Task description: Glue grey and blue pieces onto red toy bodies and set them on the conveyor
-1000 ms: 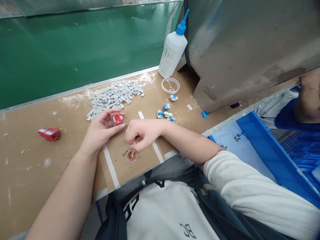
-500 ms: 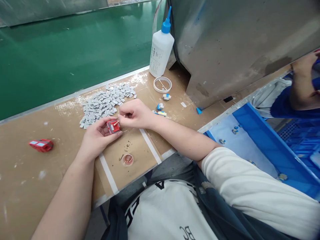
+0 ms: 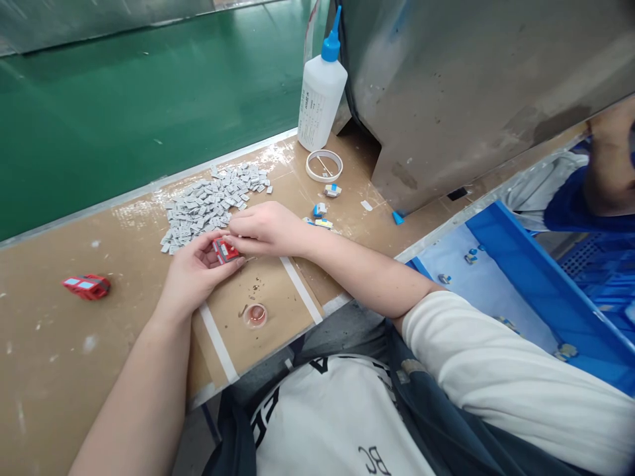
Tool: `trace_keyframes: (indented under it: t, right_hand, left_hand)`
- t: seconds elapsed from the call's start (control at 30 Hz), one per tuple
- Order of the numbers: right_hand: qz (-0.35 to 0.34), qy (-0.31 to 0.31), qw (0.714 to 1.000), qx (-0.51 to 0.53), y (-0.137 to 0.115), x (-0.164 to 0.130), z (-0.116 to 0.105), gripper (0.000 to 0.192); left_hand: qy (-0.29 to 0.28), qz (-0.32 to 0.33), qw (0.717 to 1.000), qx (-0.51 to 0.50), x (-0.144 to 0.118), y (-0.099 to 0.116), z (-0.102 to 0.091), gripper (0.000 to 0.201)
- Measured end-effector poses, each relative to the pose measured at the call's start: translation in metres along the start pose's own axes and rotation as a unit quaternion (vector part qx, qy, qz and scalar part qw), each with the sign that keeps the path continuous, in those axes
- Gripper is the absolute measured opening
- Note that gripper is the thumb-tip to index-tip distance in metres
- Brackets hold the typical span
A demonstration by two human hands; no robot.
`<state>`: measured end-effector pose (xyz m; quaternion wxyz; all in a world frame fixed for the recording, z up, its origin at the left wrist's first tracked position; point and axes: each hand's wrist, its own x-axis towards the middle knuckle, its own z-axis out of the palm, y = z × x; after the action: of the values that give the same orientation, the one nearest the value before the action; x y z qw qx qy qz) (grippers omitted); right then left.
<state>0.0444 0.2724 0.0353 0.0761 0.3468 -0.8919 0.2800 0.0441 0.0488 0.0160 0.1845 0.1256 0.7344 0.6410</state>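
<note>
My left hand (image 3: pixel 196 268) is closed round a small red and grey plastic toy piece (image 3: pixel 225 251), its thumb along the near side. My right hand (image 3: pixel 268 228) is pinched over the top of that piece, fingertips touching or very close to it. The thin cotton swab seen in these fingers a moment ago is now mostly covered by them. Beyond both hands lies a heap of small grey plastic pieces (image 3: pixel 208 205). Nearer to me, a small round clear dish (image 3: pixel 255 316) with reddish contents sits on the board. Off to the left rests a red toy vehicle (image 3: pixel 86 286) with pale blue windows.
A white bottle (image 3: pixel 322 99) with a blue nozzle stands at the back, beside a tape ring (image 3: pixel 324 166) with a stick inside. Small blue and white pieces (image 3: pixel 320 210) lie right. A blue bin (image 3: pixel 540 277) and another person's arm (image 3: pixel 608 158) are far right.
My right hand has turned and shifted slightly left, so its fingers now cover the swab and part of the red piece. The whole view has shifted slightly.
</note>
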Motion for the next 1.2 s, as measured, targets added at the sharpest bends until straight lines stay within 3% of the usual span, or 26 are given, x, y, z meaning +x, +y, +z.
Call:
trace_keyframes:
  t: [0.2,0.47,0.53,0.67,0.77,1.2]
  right_hand:
    - [-0.002,-0.01,1.0,-0.008,-0.003,0.0,0.003,0.043]
    - [0.005,0.051,0.997,0.062,-0.004,-0.004,0.003,0.045]
    - [-0.035,0.006,0.993,0.109,-0.009,-0.007,-0.004,0.044]
    - [-0.144,-0.158,0.961,0.177,-0.021,-0.011,-0.011,0.044]
    - [-0.173,-0.225,0.939,0.194,-0.029,-0.012,-0.008,0.045]
    - [-0.171,-0.287,0.919,0.208,-0.033,-0.012,0.001,0.038]
  left_hand:
    - [-0.001,-0.009,1.0,0.012,-0.001,0.002,0.001,0.057]
    - [0.002,0.009,1.0,0.005,0.0,0.002,0.003,0.053]
    - [0.002,0.02,1.0,-0.011,0.001,0.0,0.003,0.059]
    - [0.011,0.018,0.999,-0.026,0.0,-0.002,0.002,0.064]
    - [0.021,0.012,0.999,-0.025,-0.001,-0.001,0.003,0.064]
    - [0.013,-0.002,1.0,-0.021,-0.001,-0.003,0.004,0.065]
